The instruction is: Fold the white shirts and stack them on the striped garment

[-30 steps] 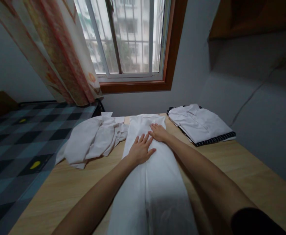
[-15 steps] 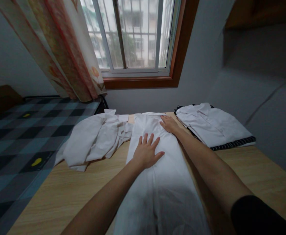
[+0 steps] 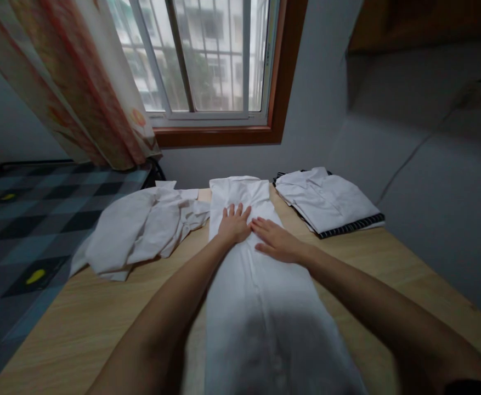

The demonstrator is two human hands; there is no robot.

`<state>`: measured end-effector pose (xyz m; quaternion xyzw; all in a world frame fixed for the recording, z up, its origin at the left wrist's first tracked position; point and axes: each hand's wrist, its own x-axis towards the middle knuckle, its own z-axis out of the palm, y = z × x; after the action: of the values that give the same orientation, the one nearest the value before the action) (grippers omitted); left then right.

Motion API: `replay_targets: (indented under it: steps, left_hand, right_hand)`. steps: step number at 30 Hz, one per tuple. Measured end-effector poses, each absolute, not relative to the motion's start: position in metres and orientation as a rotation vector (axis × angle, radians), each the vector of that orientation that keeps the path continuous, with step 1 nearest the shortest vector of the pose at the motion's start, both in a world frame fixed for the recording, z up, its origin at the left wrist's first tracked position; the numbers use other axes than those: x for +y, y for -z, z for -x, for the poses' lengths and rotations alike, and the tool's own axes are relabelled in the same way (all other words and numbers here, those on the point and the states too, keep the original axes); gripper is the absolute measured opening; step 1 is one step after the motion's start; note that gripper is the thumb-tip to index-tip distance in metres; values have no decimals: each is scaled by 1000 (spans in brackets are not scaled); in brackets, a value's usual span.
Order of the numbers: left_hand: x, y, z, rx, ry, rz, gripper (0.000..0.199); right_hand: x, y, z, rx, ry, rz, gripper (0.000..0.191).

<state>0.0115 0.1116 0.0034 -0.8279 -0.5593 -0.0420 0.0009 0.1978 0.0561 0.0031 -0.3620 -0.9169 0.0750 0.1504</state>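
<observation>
A long white garment, folded into a narrow strip, runs lengthwise over the wooden table from the near edge to the far end. My left hand lies flat on its upper part, fingers spread and pointing away from me. Beside it, my right hand rests palm down on the same cloth, fingers pointing left, their tips by the left hand's thumb side. Neither hand grips anything. Which kind of garment it is, I cannot tell.
To the left lies a crumpled white garment. At the back right sits a stack of folded clothes, white shirt on top, black striped cloth beneath. A checked bed adjoins the table's left side; a window and curtain are behind.
My right hand has moved from the garment's far right edge toward me and leftward, now beside the left hand. My left hand has shifted slightly farther up the cloth. The view has turned rightward.
</observation>
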Motion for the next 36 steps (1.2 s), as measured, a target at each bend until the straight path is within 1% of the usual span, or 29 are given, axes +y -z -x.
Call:
replay_targets:
  steps: [5, 8, 10, 12, 16, 19, 22, 24, 26, 28, 29, 30, 31, 34, 36]
  left_hand:
    - [121, -3, -16, -1739, 157, 2602, 69]
    - [121, -3, -15, -1737, 149, 2608, 70]
    - [121, -3, -14, -1736, 150, 2616, 70]
    - [121, -4, -14, -1726, 167, 2622, 70]
    - [118, -7, -16, -1669, 201, 2625, 63]
    - [105, -14, -19, -1597, 273, 2564, 55]
    - [74, -21, -16, -1524, 290, 2558, 56]
    - [41, -23, -7, -1459, 223, 2674, 63]
    - [0, -22, 7, -1345, 105, 2861, 73]
    - [-43, -21, 21, -1217, -16, 3025, 81]
    - [-64, -22, 28, -1169, -51, 3078, 84]
    - [-82, -23, 34, -1129, -77, 3124, 84]
    - [-99, -26, 39, -1089, -100, 3172, 84]
    - [-137, -43, 50, -937, -137, 3309, 85]
    - [-154, -55, 56, -839, -126, 3361, 82]
  right_hand:
    - [-15, -5, -196, -2813, -260, 1030, 75]
    - [-61, -10, -198, -2872, -334, 904, 85]
    - [-96, -13, -201, -2899, -389, 786, 87]
    - [-130, -13, -205, -2907, -422, 709, 85]
    - [-175, -5, -214, -2893, -437, 679, 70]
    - [-183, 0, -227, -2830, -485, 628, 73]
    - [-180, 0, -248, -2692, -397, 709, 77]
    - [-177, 1, -263, -2640, -298, 858, 82]
    - [-177, 5, -274, -2674, -248, 960, 92]
    - [-179, 14, -279, -2759, -206, 964, 102]
    - [-181, 21, -280, -2792, -154, 946, 104]
    - [-183, 28, -279, -2808, -69, 927, 102]
    - [-186, 35, -278, -2803, 44, 908, 95]
    - [-195, 51, -276, -2701, 380, 823, 68]
    - [-200, 56, -277, -2656, 464, 741, 56]
